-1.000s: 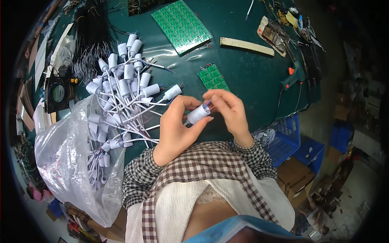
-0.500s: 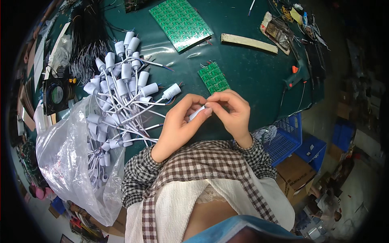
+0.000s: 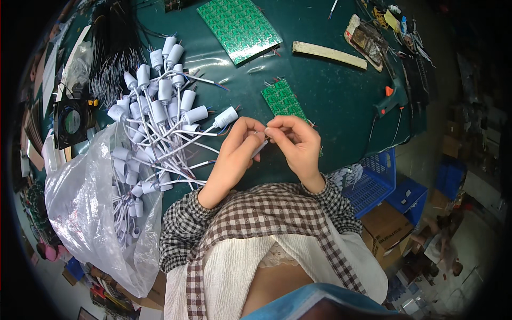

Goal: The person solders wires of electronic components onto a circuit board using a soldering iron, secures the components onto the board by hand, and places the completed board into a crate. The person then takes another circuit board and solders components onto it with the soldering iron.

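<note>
Here, left hand (image 3: pixel 234 154) and right hand (image 3: pixel 296 141) pinch one white part (image 3: pixel 259 148).

Left hand (image 3: pixel 234 154) and right hand (image 3: pixel 296 144) meet, fingertips pinched together.

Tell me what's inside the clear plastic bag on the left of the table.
The clear plastic bag holds white capped parts with white wires, like the pile spilling from its mouth onto the green table. Deeper in, the folded plastic hides whatever else is there.
</note>
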Available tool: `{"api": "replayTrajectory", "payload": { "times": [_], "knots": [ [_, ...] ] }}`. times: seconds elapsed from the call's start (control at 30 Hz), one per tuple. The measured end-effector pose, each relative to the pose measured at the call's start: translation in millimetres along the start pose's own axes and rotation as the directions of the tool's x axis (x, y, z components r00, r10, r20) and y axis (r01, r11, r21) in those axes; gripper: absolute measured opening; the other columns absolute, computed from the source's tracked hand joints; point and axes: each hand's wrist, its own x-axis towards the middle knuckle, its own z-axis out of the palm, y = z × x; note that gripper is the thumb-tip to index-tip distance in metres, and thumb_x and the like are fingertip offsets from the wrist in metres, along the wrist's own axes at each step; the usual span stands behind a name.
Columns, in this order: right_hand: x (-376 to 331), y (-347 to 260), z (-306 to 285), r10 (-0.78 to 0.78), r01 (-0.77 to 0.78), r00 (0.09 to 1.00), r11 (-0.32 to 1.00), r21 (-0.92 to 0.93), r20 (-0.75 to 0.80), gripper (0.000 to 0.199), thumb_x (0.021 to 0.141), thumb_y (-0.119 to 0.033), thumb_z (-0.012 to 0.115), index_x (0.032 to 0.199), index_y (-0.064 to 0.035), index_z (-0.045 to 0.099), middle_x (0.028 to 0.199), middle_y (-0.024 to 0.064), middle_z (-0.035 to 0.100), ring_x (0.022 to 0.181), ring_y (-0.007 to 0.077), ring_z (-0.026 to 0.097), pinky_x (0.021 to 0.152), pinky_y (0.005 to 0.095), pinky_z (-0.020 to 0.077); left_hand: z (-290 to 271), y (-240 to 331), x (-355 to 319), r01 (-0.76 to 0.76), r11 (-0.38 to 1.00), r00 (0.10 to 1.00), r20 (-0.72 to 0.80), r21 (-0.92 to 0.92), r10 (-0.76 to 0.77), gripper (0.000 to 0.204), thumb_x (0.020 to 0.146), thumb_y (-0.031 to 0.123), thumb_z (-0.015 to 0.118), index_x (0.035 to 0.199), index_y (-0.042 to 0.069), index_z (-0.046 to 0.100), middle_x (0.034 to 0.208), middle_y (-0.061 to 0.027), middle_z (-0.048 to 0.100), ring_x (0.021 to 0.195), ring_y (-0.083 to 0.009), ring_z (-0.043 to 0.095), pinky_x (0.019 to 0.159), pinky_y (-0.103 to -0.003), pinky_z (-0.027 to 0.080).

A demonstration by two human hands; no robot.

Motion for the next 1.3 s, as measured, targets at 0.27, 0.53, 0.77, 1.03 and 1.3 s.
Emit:
{"api": "replayTrajectory", "payload": {
  "times": [0.27, 0.53, 0.77, 1.03, 1.3],
  "knots": [
    [1, -3, 6, -0.085, 0.076, 0.995, 0.985, -0.157, -0.056, 0.011, 0.084, -0.002, 0.07, 0.094, 0.001, 0.066, 0.086, 0.0057, 0.068, 0.074, 0.0104, 0.066, 0.063, 0.0225, 0.0536, 5, -24, 8, -0.33, 0.891, 0.913, -0.132, 0.312, 0.385, 0.013, 0.086, 0.014, 0.058, 0.094, 0.004, 0.057, 0.082, -0.0072, 0.055, 0.068, -0.0195, 0.054, 0.06, -0.03, 0.043],
    [3, 2, 3, -0.107, 0.088, 0.992, 0.964, -0.252, -0.061, 0.011, 0.083, -0.002, 0.071, 0.093, 0.0009, 0.066, 0.085, 0.0062, 0.068, 0.072, 0.0102, 0.065, 0.061, 0.0224, 0.0522, 11, -19, 6, -0.384, 0.759, 0.851, -0.117, 0.526, 0.512, 0.011, 0.086, 0.013, 0.061, 0.094, 0.005, 0.059, 0.086, -0.0104, 0.057, 0.074, -0.0261, 0.058, 0.065, -0.034, 0.045],
    [6, 6, -11, 0.13, -0.13, 0.991, 0.991, -0.012, -0.03, 0.013, 0.085, -0.004, 0.07, 0.096, 0.0009, 0.066, 0.088, 0.0055, 0.068, 0.075, 0.0091, 0.065, 0.064, 0.0216, 0.0521, 6, -25, 12, -0.337, 0.849, 0.905, -0.11, 0.408, 0.412, 0.011, 0.087, 0.012, 0.061, 0.093, 0.003, 0.059, 0.085, -0.0105, 0.057, 0.074, -0.0247, 0.058, 0.066, -0.032, 0.045],
    [4, 16, -18, 0.175, -0.169, 0.982, 0.982, -0.089, 0.066, 0.018, 0.09, -0.005, 0.065, 0.105, 0.0042, 0.063, 0.096, 0.0055, 0.066, 0.079, 0.0086, 0.063, 0.069, 0.0208, 0.0525, 7, -31, 18, -0.259, 0.919, 0.936, -0.158, 0.297, 0.315, 0.014, 0.084, 0.013, 0.064, 0.091, 0.002, 0.058, 0.076, -0.0089, 0.059, 0.068, -0.0182, 0.057, 0.061, -0.031, 0.045],
    [4, 8, -16, 0.214, -0.208, 0.976, 0.967, -0.15, 0.032, 0.016, 0.085, -0.009, 0.07, 0.098, 0.0003, 0.067, 0.09, 0.0064, 0.066, 0.076, 0.0139, 0.064, 0.066, 0.0248, 0.0518, -1, -36, 23, -0.291, 0.866, 0.94, -0.047, 0.406, 0.338, 0.012, 0.088, 0.014, 0.06, 0.093, 0.003, 0.058, 0.079, -0.0077, 0.059, 0.069, -0.0156, 0.058, 0.062, -0.028, 0.046]
  ]
}}
